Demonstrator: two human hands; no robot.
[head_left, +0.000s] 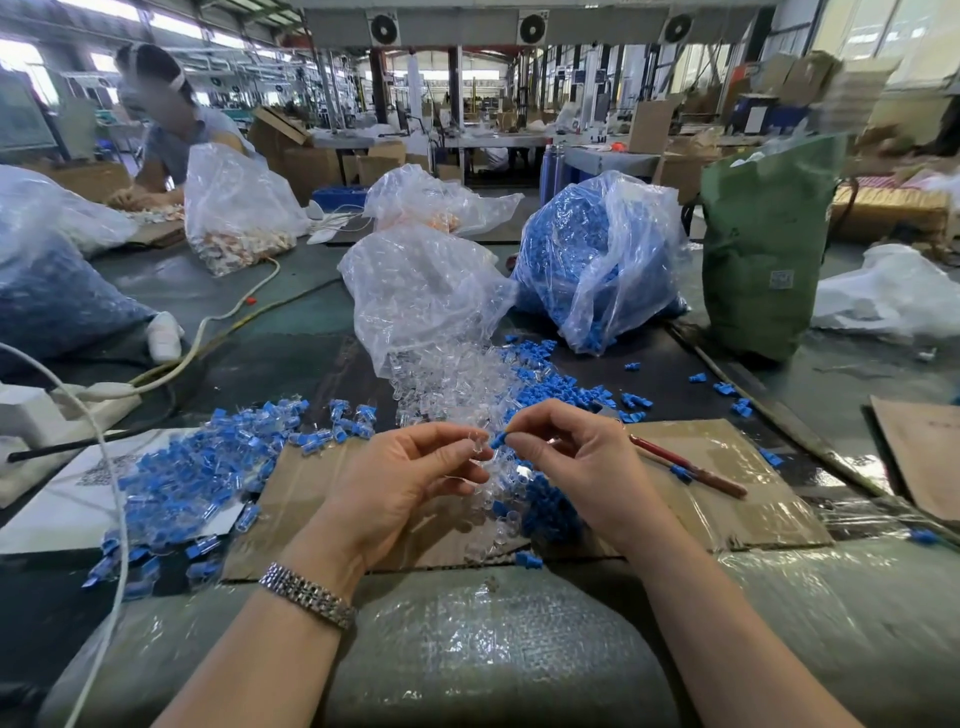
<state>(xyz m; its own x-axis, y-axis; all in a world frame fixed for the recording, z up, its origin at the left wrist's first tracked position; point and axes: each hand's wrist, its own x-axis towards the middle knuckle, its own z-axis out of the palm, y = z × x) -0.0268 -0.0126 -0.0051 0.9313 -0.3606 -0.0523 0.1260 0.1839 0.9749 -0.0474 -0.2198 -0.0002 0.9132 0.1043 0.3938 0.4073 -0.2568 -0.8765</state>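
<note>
Left hand (410, 467) pinches clear tube (475, 448) at fingertips, over the cardboard (727, 467), 6 o'clock from clear-parts bag (426, 291). Blue cap (497, 440) sits at its 3 o'clock, almost touching, pinched by right hand (566, 457). Both probably light, rigid, slick plastic; grip the sides, keep mating ends free.

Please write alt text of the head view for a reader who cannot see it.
The left hand pinches a clear piece and the right hand pinches a blue cap, close together above a cardboard sheet. Loose parts lie around; behind stand a bag of clear pieces and a bag of blue caps.
</note>
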